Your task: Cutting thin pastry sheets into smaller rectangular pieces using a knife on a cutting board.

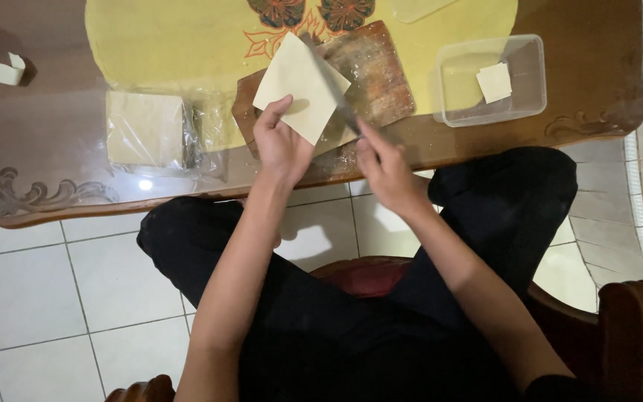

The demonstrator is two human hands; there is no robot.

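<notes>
Pale dough, a thin square sheet (301, 85), sits at the upper centre of the frame over a wooden cutting board (372, 71), pinched at its lower edge in the closed grip of the left hand (280, 143). Just to the right, the right hand (382, 165) is closed around a knife (330, 83) whose blade crosses the sheet. On the glass-topped bench (53, 149), a wrapped stack of sheets (146, 130) lies at left and a clear plastic container (493, 78) at right.

Glass-topped carved wooden table (53, 134), white tiled floor (31, 298), wooden chair arm (638, 327), lamp glare on glass.
</notes>
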